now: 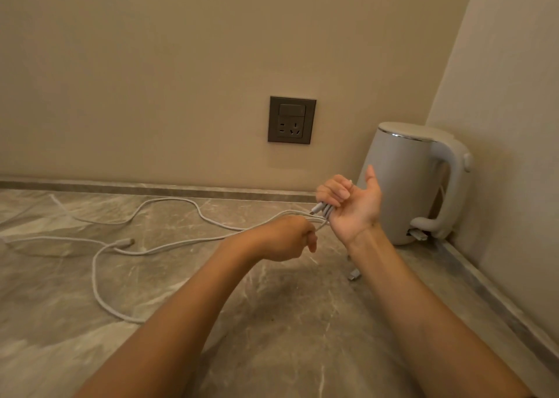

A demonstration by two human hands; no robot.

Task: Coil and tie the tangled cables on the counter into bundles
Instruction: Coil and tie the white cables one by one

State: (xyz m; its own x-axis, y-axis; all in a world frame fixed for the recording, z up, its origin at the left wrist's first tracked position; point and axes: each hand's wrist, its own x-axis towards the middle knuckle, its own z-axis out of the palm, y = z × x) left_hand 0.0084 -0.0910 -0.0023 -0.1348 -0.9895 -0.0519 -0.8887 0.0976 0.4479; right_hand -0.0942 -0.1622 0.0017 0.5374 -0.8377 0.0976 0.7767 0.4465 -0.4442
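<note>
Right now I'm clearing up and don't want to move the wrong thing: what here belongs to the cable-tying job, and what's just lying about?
Part of the job: white cables; their connector ends, gripped in the right hand; the left hand, pinching the strands.
Just lying about: white kettle; wall socket.

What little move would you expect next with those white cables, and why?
Probably the left hand pulls a loop of white cable up to the right hand, which grips the gathered plug ends; long strands lie loose on the counter.
</note>
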